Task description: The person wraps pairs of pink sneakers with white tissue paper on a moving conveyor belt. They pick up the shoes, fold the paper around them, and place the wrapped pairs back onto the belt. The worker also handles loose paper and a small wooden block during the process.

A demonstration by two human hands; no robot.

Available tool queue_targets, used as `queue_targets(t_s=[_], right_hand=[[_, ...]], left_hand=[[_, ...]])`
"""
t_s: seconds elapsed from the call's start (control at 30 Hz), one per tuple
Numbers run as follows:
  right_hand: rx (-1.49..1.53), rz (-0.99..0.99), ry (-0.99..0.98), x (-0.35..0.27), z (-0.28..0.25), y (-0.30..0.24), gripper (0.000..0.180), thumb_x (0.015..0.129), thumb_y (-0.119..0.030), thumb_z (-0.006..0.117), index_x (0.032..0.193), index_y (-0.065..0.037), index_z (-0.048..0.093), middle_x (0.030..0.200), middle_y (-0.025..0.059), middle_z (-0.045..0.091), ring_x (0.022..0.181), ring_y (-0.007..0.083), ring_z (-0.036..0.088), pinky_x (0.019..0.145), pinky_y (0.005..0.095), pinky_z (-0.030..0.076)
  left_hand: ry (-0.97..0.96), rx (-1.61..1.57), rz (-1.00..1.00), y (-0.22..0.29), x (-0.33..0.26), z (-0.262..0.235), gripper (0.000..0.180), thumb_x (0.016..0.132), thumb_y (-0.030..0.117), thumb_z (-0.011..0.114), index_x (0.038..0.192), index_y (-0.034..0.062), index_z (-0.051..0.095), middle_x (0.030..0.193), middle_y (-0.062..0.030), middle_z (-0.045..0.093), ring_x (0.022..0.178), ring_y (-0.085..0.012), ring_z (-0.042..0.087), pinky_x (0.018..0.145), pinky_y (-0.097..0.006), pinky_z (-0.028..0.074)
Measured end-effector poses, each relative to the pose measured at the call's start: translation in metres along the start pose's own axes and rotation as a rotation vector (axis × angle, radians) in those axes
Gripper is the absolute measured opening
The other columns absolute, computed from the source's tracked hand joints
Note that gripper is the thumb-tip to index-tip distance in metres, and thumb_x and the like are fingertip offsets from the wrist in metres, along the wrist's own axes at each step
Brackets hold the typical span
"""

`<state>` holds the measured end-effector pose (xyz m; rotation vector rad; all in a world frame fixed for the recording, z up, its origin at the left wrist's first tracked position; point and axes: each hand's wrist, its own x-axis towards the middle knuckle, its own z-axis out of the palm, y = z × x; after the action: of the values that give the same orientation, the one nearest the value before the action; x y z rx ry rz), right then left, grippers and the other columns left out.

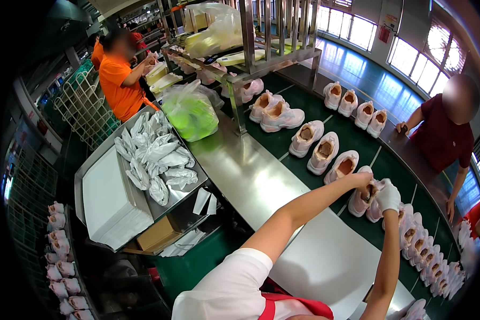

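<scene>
A pale pink-and-white sneaker [358, 207] stands on the green conveyor belt [376, 169], close against its pair. My left hand [364, 183], bare, is closed at the top opening of this sneaker, its fingers bent down toward the collar. Just to the right, my right hand [388, 197], in a white glove, is closed at the neighbouring sneaker [375, 212] of the pair. The exact grip of its fingertips is partly hidden. A single sneaker [342, 166] stands just beyond my left hand, its brown insole area showing.
More sneakers [422, 250] line the belt at right. A steel rack [232, 80] stands over the belt ahead. At left are a paper stack [109, 205], paper-wrapped bundles [154, 152] and a green-filled plastic bag [189, 112]. A person in maroon [445, 128] stands across; another in orange [117, 85] works far left.
</scene>
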<state>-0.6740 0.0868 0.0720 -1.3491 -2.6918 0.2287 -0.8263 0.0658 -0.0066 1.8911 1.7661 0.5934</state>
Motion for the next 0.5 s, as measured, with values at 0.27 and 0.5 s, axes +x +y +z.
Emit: queue_targets(t_s=[0.27, 0.5], right_hand=[[0.016, -0.206, 0.056, 0.047, 0.098, 0.03, 0.029, 0.08, -0.021, 0.062, 0.103, -0.006, 0.051, 0.099, 0.0223, 0.059, 0.094, 0.0388, 0.06, 0.074, 0.0436, 0.049], [0.228, -0.116, 0.251, -0.025, 0.048, 0.029, 0.037, 0.079, -0.01, 0.063, 0.115, -0.008, 0.055, 0.102, 0.0161, 0.063, 0.091, 0.0362, 0.062, 0.076, 0.0422, 0.051]], left_hand=[[0.536, 0.357, -0.393, 0.008, 0.048, 0.073, 0.029, 0.08, 0.013, 0.06, 0.106, 0.0062, 0.052, 0.104, -0.0198, 0.056, 0.08, -0.0308, 0.066, 0.066, -0.036, 0.055], [0.636, 0.252, -0.268, 0.021, 0.042, 0.082, 0.02, 0.083, 0.014, 0.054, 0.103, 0.0087, 0.056, 0.103, -0.0151, 0.055, 0.092, -0.0324, 0.062, 0.067, -0.04, 0.054]])
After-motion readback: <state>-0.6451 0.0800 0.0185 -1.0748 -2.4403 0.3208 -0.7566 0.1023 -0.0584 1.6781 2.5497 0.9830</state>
